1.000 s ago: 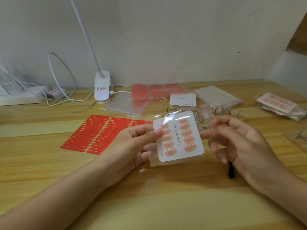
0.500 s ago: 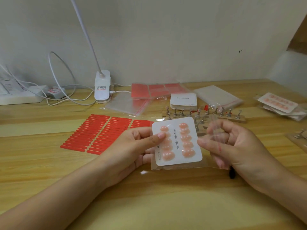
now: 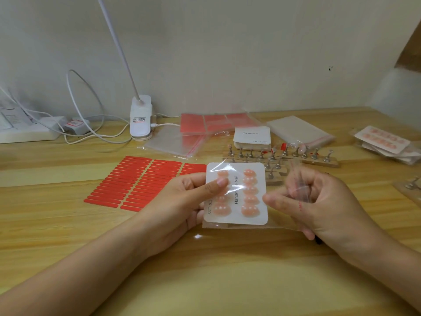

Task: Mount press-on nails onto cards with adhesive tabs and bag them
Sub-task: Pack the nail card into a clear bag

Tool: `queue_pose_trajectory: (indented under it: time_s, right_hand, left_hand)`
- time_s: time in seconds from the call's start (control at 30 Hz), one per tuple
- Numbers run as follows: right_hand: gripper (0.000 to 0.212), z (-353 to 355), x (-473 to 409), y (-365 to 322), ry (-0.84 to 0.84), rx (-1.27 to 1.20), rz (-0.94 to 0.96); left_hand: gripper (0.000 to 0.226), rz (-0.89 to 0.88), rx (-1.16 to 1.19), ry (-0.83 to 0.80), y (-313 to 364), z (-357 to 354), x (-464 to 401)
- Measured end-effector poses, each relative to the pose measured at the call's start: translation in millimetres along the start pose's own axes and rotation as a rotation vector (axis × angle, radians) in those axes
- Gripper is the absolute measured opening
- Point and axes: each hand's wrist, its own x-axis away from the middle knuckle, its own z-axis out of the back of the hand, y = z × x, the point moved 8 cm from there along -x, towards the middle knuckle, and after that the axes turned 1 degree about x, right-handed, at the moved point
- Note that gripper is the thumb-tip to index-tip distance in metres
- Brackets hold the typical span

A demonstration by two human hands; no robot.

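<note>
A white card (image 3: 238, 195) printed "Handmade Nail" carries two columns of pink press-on nails and sits inside a clear zip bag (image 3: 280, 221). My left hand (image 3: 180, 208) holds card and bag at the left edge, thumb pressed on the front. My right hand (image 3: 319, 201) pinches the bag's open right end, where the plastic bunches between the fingers. A small dark object shows under that hand.
Red adhesive tab sheets (image 3: 139, 179) lie left. Behind the card stand metal nail holders on wooden strips (image 3: 282, 156), a stack of blank cards (image 3: 251, 137), empty zip bags (image 3: 300, 131) and red sheets (image 3: 214, 122). Bagged finished cards (image 3: 385, 140) lie far right. Lamp base (image 3: 140, 117) and power strip (image 3: 25, 128) sit at the back left.
The card has slid leftward, deeper into the bag, and both hands have dropped slightly. My right hand has closed in on the bag's open end.
</note>
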Motion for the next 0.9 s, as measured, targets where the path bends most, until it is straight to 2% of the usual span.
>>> queue_pose_trajectory:
  time_s: [0.17, 0.3, 0.37, 0.43, 0.47, 0.57, 0.63, 0.7, 0.77, 0.83, 0.9]
  right_hand:
    - [0.035, 2, 1, -4, 0.018, -0.042, 0.037]
    - [0.028, 18, -5, 5, 0.131, -0.247, -0.014]
    - [0.043, 19, -7, 7, 0.056, -0.309, -0.059]
    - [0.067, 12, -5, 5, -0.1, -0.163, -0.059]
    - [0.067, 7, -2, 4, -0.164, -0.069, -0.045]
    - [0.034, 2, 0, 1, -0.204, 0.01, -0.02]
    - [0.032, 5, -1, 3, -0.214, -0.002, -0.034]
    - [0.035, 10, -4, 4, -0.233, -0.005, -0.064]
    - [0.049, 15, -6, 7, -0.285, 0.012, -0.084]
    - [0.061, 19, -8, 11, -0.334, 0.043, -0.125]
    - [0.059, 20, -7, 15, -0.397, 0.071, -0.161]
  left_hand:
    - [0.028, -0.024, 0.036, -0.015, 3, -1, 0]
    - [0.028, -0.074, 0.041, 0.018, 11, 1, 1]
    - [0.028, -0.09, 0.032, 0.011, 12, 0, 1]
    - [0.028, -0.086, 0.016, -0.013, 11, -3, 2]
    - [0.028, -0.076, 0.001, -0.029, 9, -5, 3]
    - [0.026, -0.021, -0.058, -0.087, 4, -12, 5]
    - [0.027, 0.004, -0.152, -0.097, 6, -12, 5]
    - [0.036, -0.034, -0.303, -0.012, 15, -4, 4]
    - [0.042, -0.133, -0.431, 0.154, 30, 13, 3]
    - [0.032, -0.228, -0.561, 0.259, 45, 23, 4]
    - [0.019, -0.279, -0.75, 0.291, 54, 27, 4]
